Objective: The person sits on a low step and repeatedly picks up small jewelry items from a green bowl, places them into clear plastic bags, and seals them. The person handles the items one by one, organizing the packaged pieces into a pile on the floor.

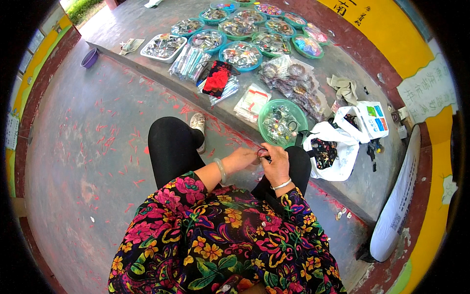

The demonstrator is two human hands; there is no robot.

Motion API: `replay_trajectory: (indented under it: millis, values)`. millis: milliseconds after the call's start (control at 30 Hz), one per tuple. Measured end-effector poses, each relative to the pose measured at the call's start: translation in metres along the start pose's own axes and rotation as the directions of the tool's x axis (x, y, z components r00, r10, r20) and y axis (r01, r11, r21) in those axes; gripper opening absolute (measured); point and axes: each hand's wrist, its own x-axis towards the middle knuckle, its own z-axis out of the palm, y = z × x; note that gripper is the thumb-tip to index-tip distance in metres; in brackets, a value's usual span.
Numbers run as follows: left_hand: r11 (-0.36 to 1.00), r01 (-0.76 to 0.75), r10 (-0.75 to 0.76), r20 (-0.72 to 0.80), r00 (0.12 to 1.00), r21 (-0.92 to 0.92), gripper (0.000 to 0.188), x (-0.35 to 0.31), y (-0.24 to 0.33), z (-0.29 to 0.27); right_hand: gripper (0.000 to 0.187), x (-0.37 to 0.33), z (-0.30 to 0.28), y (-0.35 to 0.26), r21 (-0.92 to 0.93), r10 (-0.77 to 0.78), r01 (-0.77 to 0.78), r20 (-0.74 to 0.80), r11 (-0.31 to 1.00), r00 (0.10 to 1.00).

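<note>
Both hands meet above my lap, between my knees. A small dark loop, perhaps a hair tie, is held where the fingertips come together. My left hand, with a pale bangle on its wrist, pinches it from the left. My right hand, a bracelet on its wrist, closes on it from the right with bent fingers. Fingers partly hide the loop, so its exact kind is unclear. Just beyond the hands, a green basin holds small items in clear bags. White bags with dark small items stand to the right.
On the raised ledge, several round basins and a white tray hold packaged small goods. Piles of clear packets lie nearer. A purple bowl stands far left. Red scraps litter the floor. A long pale board-like object leans right.
</note>
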Motion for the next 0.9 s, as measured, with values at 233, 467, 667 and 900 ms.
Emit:
replay_trajectory:
  millis: [233, 467, 667, 900]
  values:
    - [0.995, 0.042, -0.037, 0.054, 0.998, -0.087, 0.029, -0.01, 0.01, 0.003, 0.04, 0.0, 0.006, 0.014, 0.202, 0.144, -0.175, 0.161, 0.964, 0.976]
    - [0.94, 0.012, 0.025, 0.106, 0.994, -0.34, 0.029, -0.002, 0.003, 0.001, 0.047, 0.004, -0.007, 0.016, 0.458, 0.208, -0.282, 0.206, 0.843, 0.956]
    - [0.949, -0.022, 0.092, 0.208, 0.974, -0.316, 0.025, -0.012, 0.013, 0.002, 0.047, 0.004, -0.013, 0.018, 0.251, 0.198, -0.221, 0.114, 0.943, 0.974]
    - [0.995, -0.075, 0.085, 0.169, 0.982, -0.065, 0.027, -0.018, 0.025, 0.01, 0.046, 0.008, -0.016, 0.005, 0.157, 0.173, -0.185, 0.087, 0.97, 0.981]
